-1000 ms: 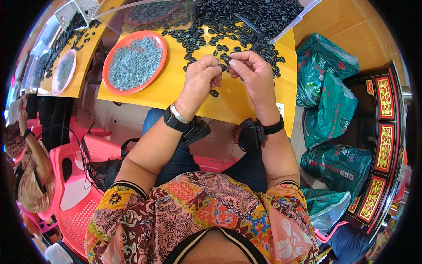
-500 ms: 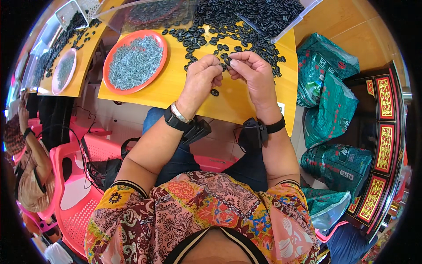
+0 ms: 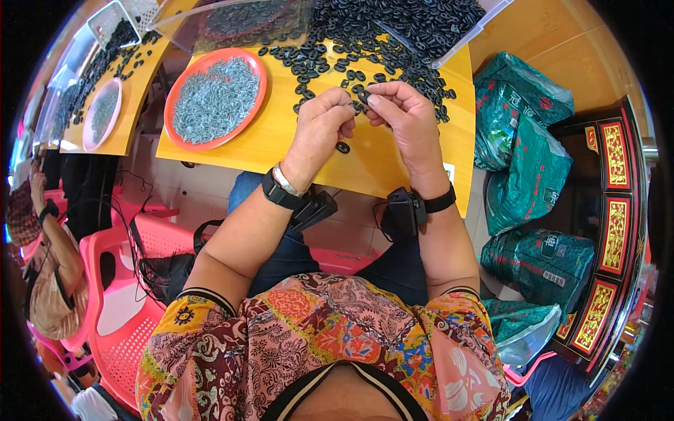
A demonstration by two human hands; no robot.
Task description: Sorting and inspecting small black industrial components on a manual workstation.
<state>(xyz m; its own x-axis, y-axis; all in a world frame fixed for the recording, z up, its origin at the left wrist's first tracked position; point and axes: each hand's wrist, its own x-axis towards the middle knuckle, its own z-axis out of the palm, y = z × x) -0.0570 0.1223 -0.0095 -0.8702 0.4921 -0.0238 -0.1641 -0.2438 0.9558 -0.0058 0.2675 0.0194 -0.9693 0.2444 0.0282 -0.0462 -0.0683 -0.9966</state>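
Note:
My right hand (image 3: 407, 116) pinches a small black oval piece (image 3: 363, 96) with holes between thumb and fingers. Close against it, my left hand (image 3: 323, 126) is closed in a pinch. What its fingertips hold is too small and hidden to make out. Both hands are over the yellow table (image 3: 330, 168). A single black oval piece (image 3: 342, 147) lies just below them. Many more of these loose black pieces (image 3: 309, 67) are scattered beyond my hands. To the left, a red plate (image 3: 171, 119) holds a heap of small grey screw-like metal pieces (image 3: 217, 98).
A clear bin (image 3: 456, 59) of black pieces stands at the back, beside a clear lid (image 3: 242, 28). Green bags (image 3: 530, 175) sit right of the table. At left are a pink chair (image 3: 133, 330), another person (image 3: 56, 266) and a second table (image 3: 144, 91) with similar pieces.
My hands and the black piece have hardly moved. The other person at the left has shifted an arm slightly.

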